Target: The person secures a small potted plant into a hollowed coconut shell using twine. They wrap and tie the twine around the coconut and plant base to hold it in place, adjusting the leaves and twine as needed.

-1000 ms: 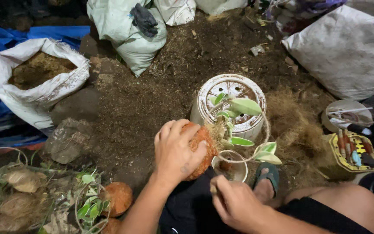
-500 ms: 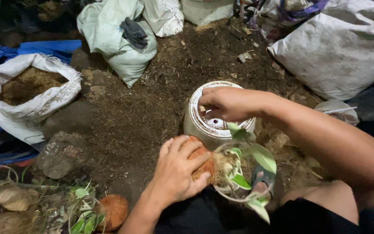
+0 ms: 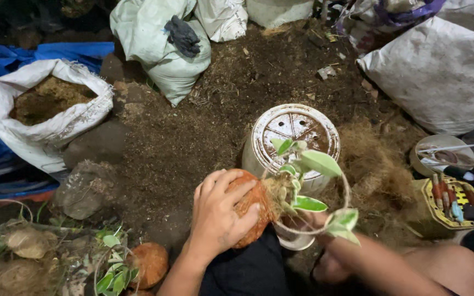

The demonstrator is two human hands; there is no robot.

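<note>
Left hand [image 3: 220, 216] clasps the round orange-brown husk ball [image 3: 250, 205], leafy green seedling [image 3: 303, 183] already seated beside the upturned white plastic pot [image 3: 294, 131]; right hand [image 3: 311, 222] underneath, grip indiscernible, wire hoop apparently unfinished.

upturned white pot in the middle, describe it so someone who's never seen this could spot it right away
Start at the patch of dark soil ringed by white sacks. Near its right edge, just above the left hand gripping a brown husk ball, stands the upturned white pot. Unlike the soft sacks, it is a rigid, round container showing a dirty slotted base, partly hidden by green leaves.
</note>
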